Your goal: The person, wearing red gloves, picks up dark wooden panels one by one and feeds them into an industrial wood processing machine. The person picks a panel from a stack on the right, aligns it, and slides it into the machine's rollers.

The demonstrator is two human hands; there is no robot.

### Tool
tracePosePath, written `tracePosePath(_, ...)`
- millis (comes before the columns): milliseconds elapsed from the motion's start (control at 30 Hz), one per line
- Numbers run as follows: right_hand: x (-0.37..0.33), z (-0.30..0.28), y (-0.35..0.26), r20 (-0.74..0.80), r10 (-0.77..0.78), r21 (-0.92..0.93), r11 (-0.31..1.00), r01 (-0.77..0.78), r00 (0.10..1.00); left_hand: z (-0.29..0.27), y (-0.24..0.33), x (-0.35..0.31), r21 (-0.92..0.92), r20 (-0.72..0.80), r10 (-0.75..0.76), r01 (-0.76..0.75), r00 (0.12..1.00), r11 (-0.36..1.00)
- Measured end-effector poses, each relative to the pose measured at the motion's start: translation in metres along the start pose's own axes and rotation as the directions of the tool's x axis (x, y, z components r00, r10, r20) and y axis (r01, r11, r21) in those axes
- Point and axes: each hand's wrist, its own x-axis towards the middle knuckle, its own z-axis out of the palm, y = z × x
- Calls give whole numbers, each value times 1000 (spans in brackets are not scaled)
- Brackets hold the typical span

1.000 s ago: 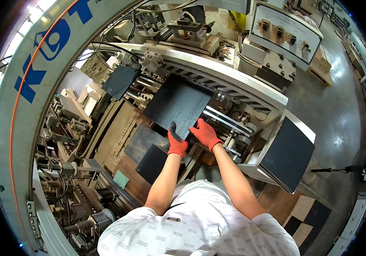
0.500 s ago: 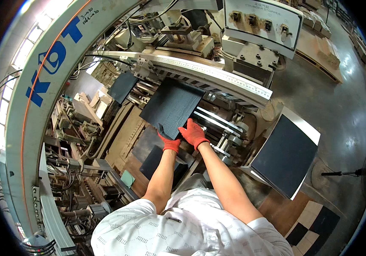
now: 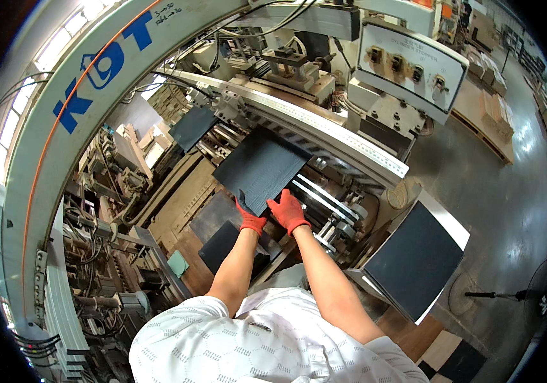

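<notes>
A dark rectangular panel (image 3: pixel 262 167) lies on the machine's rollers, its far side close to the long scaled rail. At the panel's near edge, my left hand (image 3: pixel 250 219), in a red glove with dark fingers, grips the near corner area. Just to the right, my right hand (image 3: pixel 289 212), also gloved in red, is closed on the same edge with its thumb on top. The fingers under the panel are hidden. Below my left forearm, another dark panel (image 3: pixel 220 246) rests in front of the machine.
A stack of dark panels (image 3: pixel 417 258) stands at my right. Beyond the scaled rail (image 3: pixel 324 127) is a switch box (image 3: pixel 411 64). Another dark panel (image 3: pixel 194 127) sits farther left in the machine. A pale green frame (image 3: pixel 40 166) arches along the left; a pallet (image 3: pixel 487 137) stands far right.
The whole view has tilted and shifted slightly. Both hands keep their hold on the panel's near edge, and the panel has barely moved against the rail.
</notes>
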Motion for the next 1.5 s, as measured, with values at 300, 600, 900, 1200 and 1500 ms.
tracePosePath(300,11,-3,5,-40,-53,6,999,53,998,40,1,-13,-103,-20,-63,60,998,993)
tracePosePath(600,1,7,-6,-76,-12,-150,989,0,997,77,63,-57,951,163,807,-307,568,23)
tracePosePath(900,3,-5,-30,80,-3,-2,1000,3,997,280,228,-241,267,616,763,-963,197,33)
tracePosePath(1200,8,-5,-1,102,57,30,998,-60,993,285,243,-280,310,457,872,-950,175,28)
tracePosePath(1500,5,-4,-23,87,-11,-70,997,17,996,295,238,-304,533,27,965,-820,262,207)
